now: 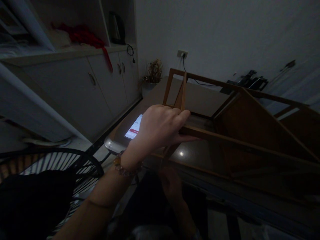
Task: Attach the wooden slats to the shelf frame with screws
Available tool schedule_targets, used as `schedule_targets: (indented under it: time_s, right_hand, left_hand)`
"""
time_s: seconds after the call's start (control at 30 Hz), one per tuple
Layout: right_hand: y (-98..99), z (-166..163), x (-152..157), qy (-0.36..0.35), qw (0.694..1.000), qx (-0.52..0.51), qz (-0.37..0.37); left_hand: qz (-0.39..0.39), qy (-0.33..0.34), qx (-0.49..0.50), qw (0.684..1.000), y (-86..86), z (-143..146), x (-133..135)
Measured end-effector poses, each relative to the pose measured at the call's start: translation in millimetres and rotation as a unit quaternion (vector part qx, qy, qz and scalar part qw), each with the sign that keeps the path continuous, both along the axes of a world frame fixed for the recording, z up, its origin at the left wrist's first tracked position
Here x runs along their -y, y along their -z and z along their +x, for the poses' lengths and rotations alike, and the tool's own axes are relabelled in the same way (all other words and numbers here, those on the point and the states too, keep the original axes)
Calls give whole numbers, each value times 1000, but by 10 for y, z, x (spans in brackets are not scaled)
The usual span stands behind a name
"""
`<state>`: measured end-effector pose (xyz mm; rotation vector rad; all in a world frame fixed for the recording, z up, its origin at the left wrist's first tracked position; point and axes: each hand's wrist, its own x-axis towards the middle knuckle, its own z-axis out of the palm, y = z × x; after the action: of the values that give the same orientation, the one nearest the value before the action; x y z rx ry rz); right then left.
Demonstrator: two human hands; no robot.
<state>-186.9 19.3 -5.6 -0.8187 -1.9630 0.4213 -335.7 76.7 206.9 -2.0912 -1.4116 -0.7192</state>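
A brown wooden rack with slanted panels [240, 141] lies across the table, built of narrow rails and thin boards. My left hand [162, 125] is wrapped over the near upper rail at its left end, thumb beneath and fingers over the top. Below it, in deep shadow, my right hand [171, 183] is raised close to the rack's lower near corner. Its fingers look curled together, and whatever is between them is too dark to make out. Partly behind my left wrist, a phone with a lit screen [132, 130] lies on the table.
The brown table [152, 96] has a metal-capped corner [112, 145]. A black slatted chair [87, 160] stands at left. White cabinets [67, 90], a kettle [117, 28] and red cloth [85, 35] are behind. A dried potted plant [153, 73] stands by the wall, near a socket [182, 54].
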Motion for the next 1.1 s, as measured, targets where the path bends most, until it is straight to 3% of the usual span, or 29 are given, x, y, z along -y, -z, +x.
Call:
schedule_targets:
  time_s: [0.2, 0.37, 0.53, 0.73, 1.1]
  right_hand:
    - [95, 126, -52, 52, 994, 54, 85]
    - [50, 154, -88, 71, 984, 97, 132]
    - [-4, 93, -32, 120, 967, 169, 145]
    - [-11, 10, 28, 153, 962, 165, 157]
    - [-31, -87, 63, 116, 972, 167, 115]
  left_hand:
    - [1, -2, -3, 1000, 2, -1, -2]
    - [-6, -4, -3, 1000, -6, 4, 3]
    - [-12, -2, -1, 1000, -9, 6, 9]
    - [3, -1, -4, 1000, -3, 2, 3]
    - [0, -1, -7, 1000, -10, 8, 9]
